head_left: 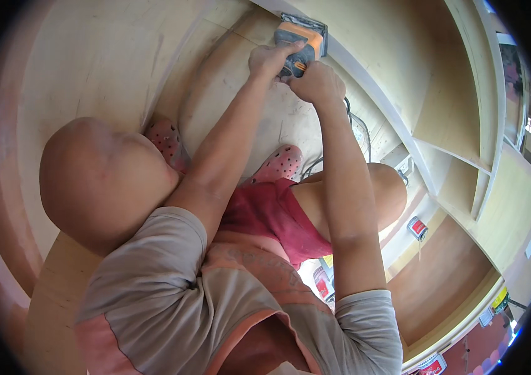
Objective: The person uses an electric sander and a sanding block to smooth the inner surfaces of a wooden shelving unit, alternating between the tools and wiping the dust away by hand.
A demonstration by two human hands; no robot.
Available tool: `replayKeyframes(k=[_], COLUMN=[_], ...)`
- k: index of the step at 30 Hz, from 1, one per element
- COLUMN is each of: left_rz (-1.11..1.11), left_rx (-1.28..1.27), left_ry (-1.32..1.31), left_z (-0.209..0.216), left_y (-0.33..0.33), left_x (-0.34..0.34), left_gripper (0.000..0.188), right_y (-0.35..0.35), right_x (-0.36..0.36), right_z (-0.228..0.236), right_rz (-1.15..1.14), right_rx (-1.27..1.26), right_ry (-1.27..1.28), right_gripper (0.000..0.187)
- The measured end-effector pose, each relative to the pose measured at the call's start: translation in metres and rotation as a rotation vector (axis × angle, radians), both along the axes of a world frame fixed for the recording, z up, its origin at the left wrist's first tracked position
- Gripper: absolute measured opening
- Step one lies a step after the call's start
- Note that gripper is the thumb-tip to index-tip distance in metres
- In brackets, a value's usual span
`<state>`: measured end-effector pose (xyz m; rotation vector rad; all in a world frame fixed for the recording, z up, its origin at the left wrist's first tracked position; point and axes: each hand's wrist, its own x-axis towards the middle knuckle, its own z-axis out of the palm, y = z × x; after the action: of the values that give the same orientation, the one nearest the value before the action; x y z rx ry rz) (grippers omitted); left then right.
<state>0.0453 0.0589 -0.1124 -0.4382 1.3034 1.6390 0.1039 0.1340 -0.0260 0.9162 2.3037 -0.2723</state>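
An orange and black electric sander [308, 32] is at the top middle, its dark flat pad turned away from me. The pad lies at the pale wooden edge of the cabinet frame [365, 74]; whether it touches cannot be made out. My left hand [270, 60] grips the sander's left side, thumb laid over the body. Closed round its near end is my right hand [317, 84], whose fingers are partly hidden. A black cord [369, 134] loops down beside my right forearm.
Open wooden shelves [450, 125] stand to the right. A red and white can [417, 228] sits near my right knee. Curved plywood panels [109, 56] rise at the left. My feet, in pink clogs [281, 164], rest on the dusty wooden surface [218, 81].
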Motion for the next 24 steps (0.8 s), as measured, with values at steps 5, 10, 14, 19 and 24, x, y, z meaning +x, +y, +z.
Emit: replayKeyframes(k=[5,10,14,19,24], left_rz=[-0.043,-0.046,-0.061,-0.061,-0.109], left_rx=[0.005,-0.021,-0.101,-0.086,-0.008], left_ry=[-0.033,-0.015,0.053,0.089,0.110], left_z=[-0.001,-0.008,-0.006,-0.001,-0.005], left_y=[-0.004,-0.002,-0.014,-0.029,-0.041], left_x=[-0.001,-0.005,-0.019,-0.043,-0.067], left_gripper=[0.052,0.054,0.058,0.062,0.061], right_y=[-0.003,-0.005,-0.012,-0.025,-0.036], right_x=[-0.003,-0.007,-0.019,-0.040,-0.055], right_z=[-0.001,-0.004,-0.004,-0.004,-0.012], right_rz=[-0.002,-0.001,0.009,0.023,0.014], right_rx=[0.025,0.001,-0.014,-0.046,-0.098], right_ry=[-0.022,-0.032,-0.006,0.027,0.081], right_gripper=[0.043,0.043,0.042,0.042,0.045])
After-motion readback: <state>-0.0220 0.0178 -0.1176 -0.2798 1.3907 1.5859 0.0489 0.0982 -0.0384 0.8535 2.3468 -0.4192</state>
